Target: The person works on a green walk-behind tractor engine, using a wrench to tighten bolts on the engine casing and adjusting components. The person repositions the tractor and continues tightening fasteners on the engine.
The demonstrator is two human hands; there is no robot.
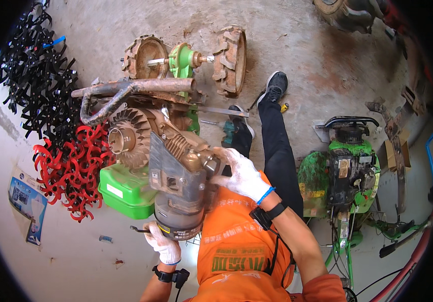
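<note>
At the engine's near side, right hand (241, 173), white-gloved: thumb and fingers parted around the rounded metal end (209, 164); firm grip or not, can't tell. Left hand (162, 245), also gloved: fingers bent against the lower left of the dark round canister (180, 214), thin black lever (139, 229) poking out beside it; exact pinch hidden. One engine (173, 133), directly ahead of the hands, between them and two treaded wheels (229, 65). One green tank (126, 191) left of canister; one bent metal pipe (166, 85) beyond. One green gearbox (180, 60) between wheels. Toward the left edge of the floor (297, 35): two heaps, black blades (35, 70) and red blades (70, 166), tangled, pieces uncountable. Toward right edge: one green machine (352, 173). Two shoes (275, 88), one partly covered. Engine underside hidden; top-right tyre (347, 15) cut off.
</note>
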